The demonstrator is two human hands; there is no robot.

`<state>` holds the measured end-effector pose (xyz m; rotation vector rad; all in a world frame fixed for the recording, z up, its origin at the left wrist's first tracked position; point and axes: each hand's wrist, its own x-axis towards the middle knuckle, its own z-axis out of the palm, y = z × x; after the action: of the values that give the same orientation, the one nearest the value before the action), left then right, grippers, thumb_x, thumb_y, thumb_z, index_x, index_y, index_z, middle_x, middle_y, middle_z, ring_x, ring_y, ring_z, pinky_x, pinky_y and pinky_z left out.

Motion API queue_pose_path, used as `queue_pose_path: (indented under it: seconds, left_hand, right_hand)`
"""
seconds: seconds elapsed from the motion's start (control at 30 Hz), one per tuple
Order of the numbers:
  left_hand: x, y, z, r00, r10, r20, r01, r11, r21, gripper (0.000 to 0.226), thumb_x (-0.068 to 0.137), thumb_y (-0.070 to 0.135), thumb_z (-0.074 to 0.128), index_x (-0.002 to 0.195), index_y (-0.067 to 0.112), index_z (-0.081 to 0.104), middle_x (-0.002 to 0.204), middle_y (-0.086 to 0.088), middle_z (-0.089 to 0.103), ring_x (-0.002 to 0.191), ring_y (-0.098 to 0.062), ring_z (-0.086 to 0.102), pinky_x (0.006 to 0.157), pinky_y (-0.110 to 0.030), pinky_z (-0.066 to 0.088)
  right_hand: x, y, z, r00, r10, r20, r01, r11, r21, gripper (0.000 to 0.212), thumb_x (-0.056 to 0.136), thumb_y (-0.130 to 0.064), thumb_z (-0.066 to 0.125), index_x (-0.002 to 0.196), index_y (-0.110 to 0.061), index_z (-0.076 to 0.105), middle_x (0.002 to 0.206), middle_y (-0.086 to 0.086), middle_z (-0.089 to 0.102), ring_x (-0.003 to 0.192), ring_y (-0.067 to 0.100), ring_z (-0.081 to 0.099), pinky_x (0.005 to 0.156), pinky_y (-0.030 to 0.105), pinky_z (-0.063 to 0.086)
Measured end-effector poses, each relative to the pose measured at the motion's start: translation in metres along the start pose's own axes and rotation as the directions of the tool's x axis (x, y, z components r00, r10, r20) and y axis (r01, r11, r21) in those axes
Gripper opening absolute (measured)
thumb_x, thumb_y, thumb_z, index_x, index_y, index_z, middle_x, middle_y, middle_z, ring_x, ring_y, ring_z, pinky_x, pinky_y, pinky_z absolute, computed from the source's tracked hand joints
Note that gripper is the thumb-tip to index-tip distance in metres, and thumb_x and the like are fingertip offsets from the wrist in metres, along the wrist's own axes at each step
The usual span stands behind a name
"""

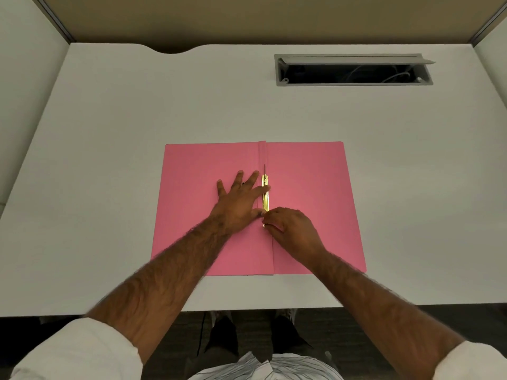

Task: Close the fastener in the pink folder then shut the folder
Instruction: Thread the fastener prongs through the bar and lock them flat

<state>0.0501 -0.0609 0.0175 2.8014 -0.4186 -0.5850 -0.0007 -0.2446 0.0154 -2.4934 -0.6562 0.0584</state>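
Note:
The pink folder (315,182) lies open and flat on the white desk, its spine running away from me down the middle. A gold metal fastener (265,197) sits along the spine crease, with a thin prong sticking out at its far end. My left hand (240,200) is spread flat on the left flap, index finger lying across the fastener bar. My right hand (292,229) has its fingertips pinched on the near end of the fastener, which hides that end.
The white desk (109,119) has an open cable slot (354,71) at the back right and a curved cut-out at the back left. Partition walls stand on both sides. The desk's front edge is close to my body.

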Motion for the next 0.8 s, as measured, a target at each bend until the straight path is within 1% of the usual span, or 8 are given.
queue_pose_path:
  seconds: [0.07,0.17,0.33,0.4,0.53,0.6,0.67,0.8]
  left_hand:
    - [0.0,0.001,-0.001,1.0,0.001,-0.003,-0.001,1.0,0.012,0.071,0.094,0.05,0.057,0.155,0.04,0.024,0.17,0.001,-0.001,0.155,-0.032,-0.007,0.113,-0.074,0.001]
    - [0.0,0.001,0.0,1.0,0.002,-0.008,-0.002,1.0,0.012,0.072,0.093,0.051,0.059,0.155,0.04,0.024,0.17,0.001,-0.001,0.155,-0.032,-0.007,0.114,-0.074,0.002]
    - [0.001,0.001,0.0,1.0,-0.001,-0.007,0.001,1.0,0.012,0.072,0.093,0.052,0.058,0.155,0.04,0.025,0.17,0.001,-0.001,0.155,-0.032,-0.006,0.114,-0.074,0.003]
    - [0.001,0.002,0.0,1.0,-0.002,-0.007,0.002,1.0,0.014,0.072,0.093,0.052,0.058,0.155,0.04,0.024,0.17,0.001,-0.001,0.155,-0.032,-0.006,0.114,-0.074,0.003]
    - [0.001,0.003,0.0,1.0,-0.006,-0.009,0.006,1.0,0.022,0.072,0.093,0.052,0.059,0.155,0.04,0.025,0.17,0.001,0.0,0.155,-0.033,-0.005,0.114,-0.074,0.003]
    - [0.001,0.003,-0.001,1.0,-0.008,-0.01,0.008,0.999,0.032,0.072,0.093,0.052,0.058,0.155,0.039,0.025,0.17,0.001,0.0,0.155,-0.033,-0.005,0.114,-0.073,0.004]
    - [0.001,0.003,0.0,1.0,-0.011,-0.009,0.012,0.999,0.031,0.072,0.093,0.052,0.058,0.155,0.04,0.025,0.17,0.001,0.0,0.155,-0.032,-0.004,0.114,-0.073,0.004]
    - [0.002,0.003,0.0,1.0,-0.014,-0.007,0.014,1.0,0.017,0.072,0.092,0.052,0.059,0.155,0.04,0.025,0.17,0.001,0.001,0.155,-0.032,-0.005,0.114,-0.073,0.003]
  right_hand:
    - [-0.001,0.002,-0.002,1.0,-0.001,0.012,0.001,1.0,-0.03,0.012,0.091,-0.016,0.064,0.098,-0.015,0.074,0.1,0.002,0.076,0.087,0.022,0.07,0.075,0.038,0.056]
    - [-0.004,0.005,-0.006,0.999,-0.024,0.028,0.026,0.997,-0.073,0.013,0.091,-0.015,0.064,0.1,-0.015,0.074,0.099,0.002,0.076,0.086,0.022,0.07,0.074,0.038,0.056]
    - [-0.007,0.008,-0.006,0.984,-0.158,0.082,0.172,0.962,-0.213,0.013,0.088,-0.012,0.069,0.1,-0.009,0.074,0.097,0.009,0.076,0.085,0.027,0.07,0.068,0.038,0.058]
    - [-0.008,0.007,-0.002,0.978,-0.188,0.084,0.204,0.948,-0.246,0.013,0.088,-0.012,0.068,0.099,-0.007,0.074,0.094,0.011,0.075,0.083,0.029,0.069,0.065,0.039,0.058]
    - [-0.015,0.002,0.009,0.993,-0.117,0.017,0.118,0.967,-0.224,0.019,0.093,-0.017,0.057,0.096,-0.008,0.073,0.092,0.01,0.074,0.082,0.027,0.067,0.071,0.042,0.058]
    - [-0.019,-0.004,0.016,0.997,-0.075,-0.018,0.069,0.974,-0.215,0.017,0.092,-0.016,0.059,0.095,-0.007,0.073,0.092,0.009,0.074,0.082,0.027,0.068,0.075,0.042,0.059]
    - [-0.022,-0.012,0.021,0.998,-0.038,-0.057,0.026,0.979,-0.201,0.012,0.089,-0.014,0.063,0.091,-0.006,0.072,0.088,0.01,0.074,0.079,0.027,0.066,0.074,0.04,0.059]
    - [-0.02,-0.019,0.027,0.99,0.001,-0.141,-0.028,0.981,-0.191,0.01,0.087,-0.013,0.063,0.084,-0.008,0.071,0.082,0.008,0.071,0.075,0.026,0.064,0.072,0.037,0.056]
